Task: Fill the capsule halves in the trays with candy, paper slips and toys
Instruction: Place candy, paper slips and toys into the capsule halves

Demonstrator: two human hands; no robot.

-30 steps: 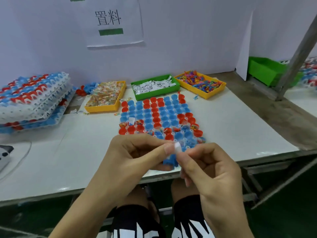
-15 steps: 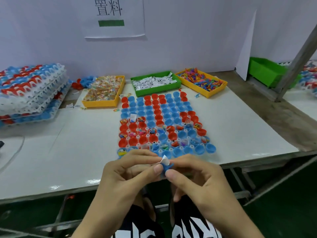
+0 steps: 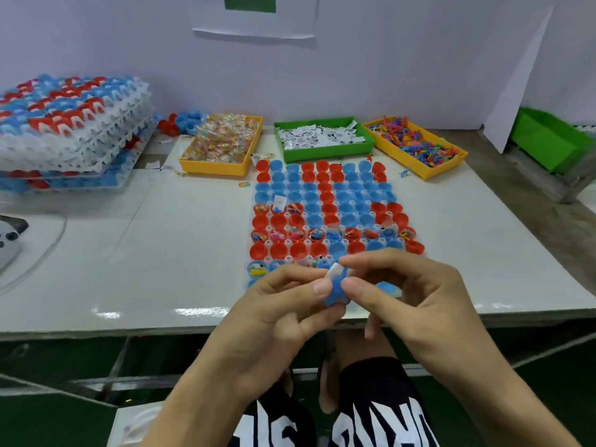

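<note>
Blue capsule half (image 3: 333, 290) (slip-topped) between fingers (image 3: 322, 288)

yellow bins (image 3: 222, 169): 2 | green bins (image 3: 322, 153): 2 | stacked trays (image 3: 74, 124): maybe 4 | hands (image 3: 277, 317): 2

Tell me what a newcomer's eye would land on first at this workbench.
First, the two hands in the foreground: the left hand and right hand together hold a blue capsule half with a white paper slip sticking out of it. Just behind them, the big tray of red and blue capsule halves fills the middle of the white table. At far left, a stack of filled trays stands against the wall.
</note>
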